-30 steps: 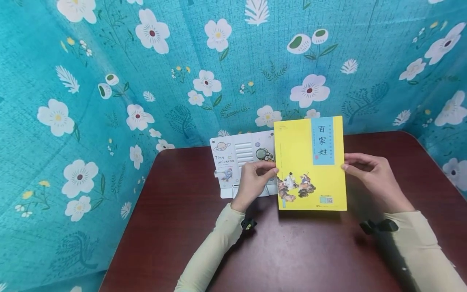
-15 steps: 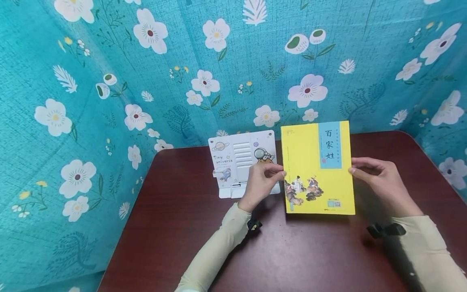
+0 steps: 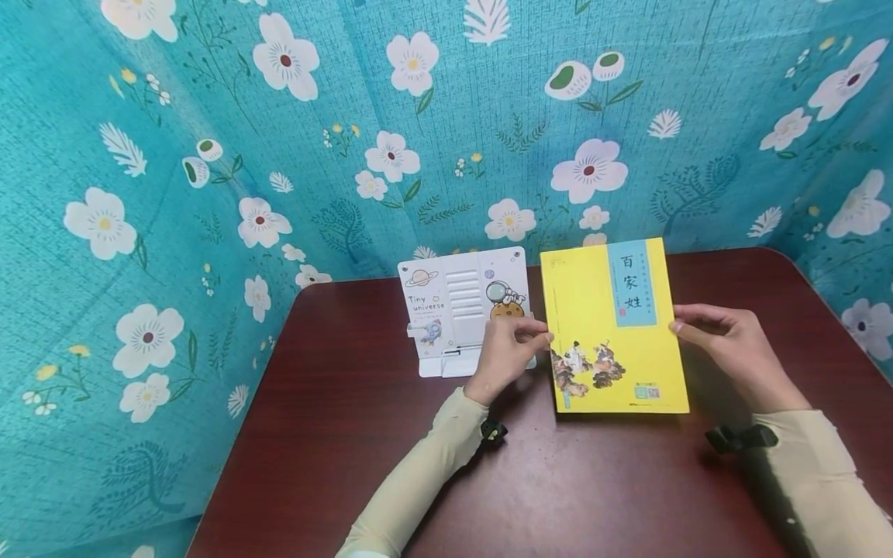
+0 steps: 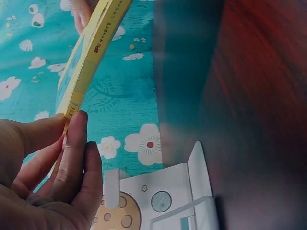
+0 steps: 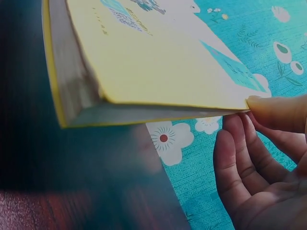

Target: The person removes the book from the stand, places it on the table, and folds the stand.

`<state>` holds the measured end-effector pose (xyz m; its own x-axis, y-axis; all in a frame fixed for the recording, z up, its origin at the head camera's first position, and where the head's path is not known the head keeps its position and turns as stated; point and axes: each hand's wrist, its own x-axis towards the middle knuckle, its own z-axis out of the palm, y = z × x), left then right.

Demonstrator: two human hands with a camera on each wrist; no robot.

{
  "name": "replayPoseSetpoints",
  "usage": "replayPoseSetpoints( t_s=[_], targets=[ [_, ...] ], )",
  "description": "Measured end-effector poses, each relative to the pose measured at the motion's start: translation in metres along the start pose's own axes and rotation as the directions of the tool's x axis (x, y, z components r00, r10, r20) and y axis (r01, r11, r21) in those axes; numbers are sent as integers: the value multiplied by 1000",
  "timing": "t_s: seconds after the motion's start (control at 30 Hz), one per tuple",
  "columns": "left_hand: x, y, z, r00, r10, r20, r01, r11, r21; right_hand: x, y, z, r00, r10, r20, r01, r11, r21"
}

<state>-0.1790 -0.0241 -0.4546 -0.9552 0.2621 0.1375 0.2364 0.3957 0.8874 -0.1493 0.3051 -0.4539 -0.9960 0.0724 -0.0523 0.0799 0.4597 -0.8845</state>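
A yellow book [image 3: 607, 349] with a blue title panel is held up between both hands, its front cover facing the head camera. My left hand [image 3: 504, 353] pinches the spine side between thumb and fingers; the left wrist view shows the thumb on the book's spine [image 4: 93, 62]. On the opposite edge, my right hand [image 3: 729, 349] pinches with its thumb on the cover. The right wrist view shows the book's page edges [image 5: 72, 62] along the bottom, the covers closed. Behind the left hand stands a white book stand [image 3: 463, 294] printed with "Tiny universe" and an astronaut, partly hidden by that hand.
The dark red-brown table [image 3: 335, 434] lies under everything. A turquoise flowered cloth [image 3: 446, 116] hangs behind and at the sides. White prongs and a lower ledge [image 4: 204, 211] of the stand show close below the left hand.
Both hands have carried the book to the right and slightly toward the person, uncovering the stand's right part. The book has tilted slightly. The stand stays in place.
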Motion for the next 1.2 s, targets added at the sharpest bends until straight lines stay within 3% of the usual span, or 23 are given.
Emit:
replayPoseSetpoints(
  t_s=[0.27, 0.63, 0.9, 1.2],
  targets=[
    [-1, -4, 6, 999, -41, 14, 41, 999, 30, 4, 5, -3, 996, 67, 59, -63, 996, -63],
    [0, -8, 14, 995, -85, 46, 81, 993, 83, 10, 12, -2, 990, 86, 110, -76, 993, -93],
    [0, -8, 19, 992, -113, 59, 101, 978, 182, 13, 18, -3, 982, 110, 151, -93, 989, -114],
    [-2, -11, 25, 992, -94, 85, 69, 962, 263, 15, 24, -3, 973, 111, 204, -83, 987, -140]
  ],
)
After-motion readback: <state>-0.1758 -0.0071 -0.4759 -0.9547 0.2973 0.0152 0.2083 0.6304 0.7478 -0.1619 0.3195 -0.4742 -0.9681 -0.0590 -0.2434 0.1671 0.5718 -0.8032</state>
